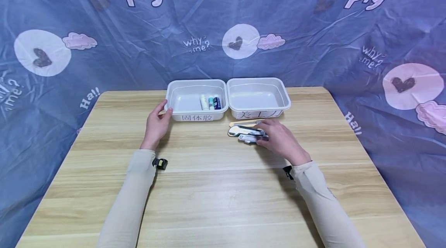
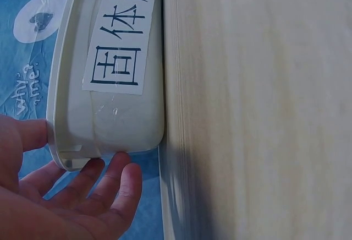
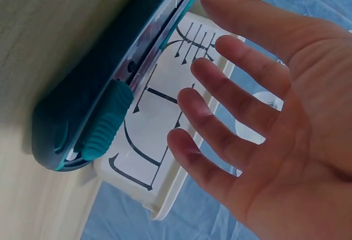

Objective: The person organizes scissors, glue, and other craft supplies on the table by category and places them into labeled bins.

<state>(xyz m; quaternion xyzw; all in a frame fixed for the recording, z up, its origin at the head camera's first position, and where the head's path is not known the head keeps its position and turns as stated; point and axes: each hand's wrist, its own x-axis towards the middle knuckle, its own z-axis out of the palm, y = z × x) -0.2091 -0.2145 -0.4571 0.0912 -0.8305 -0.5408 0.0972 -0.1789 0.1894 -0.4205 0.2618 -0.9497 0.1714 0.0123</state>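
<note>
My left hand (image 1: 158, 126) holds the left corner of a white plastic bin (image 1: 177, 113). In the left wrist view the thumb (image 2: 34, 134) rests at the bin's rim and the other fingers come up under its corner. Beneath my right hand (image 1: 280, 139), in front of the right bin, lies a group of utility knives: a yellow one (image 1: 240, 124), a silver-and-black one (image 1: 240, 131) and a grey one (image 1: 245, 138). In the right wrist view my fingers are spread and nearly straight, beside a dark utility knife with a teal slider (image 3: 110, 120).
The left bin holds a white glue stick (image 1: 203, 102), a teal-and-white one (image 1: 211, 103) and a dark blue one (image 1: 217, 103). Against it stands a second white bin (image 1: 258, 100) with a Chinese label. A blue patterned cloth (image 1: 195, 15) hangs behind the wooden table (image 1: 209, 197).
</note>
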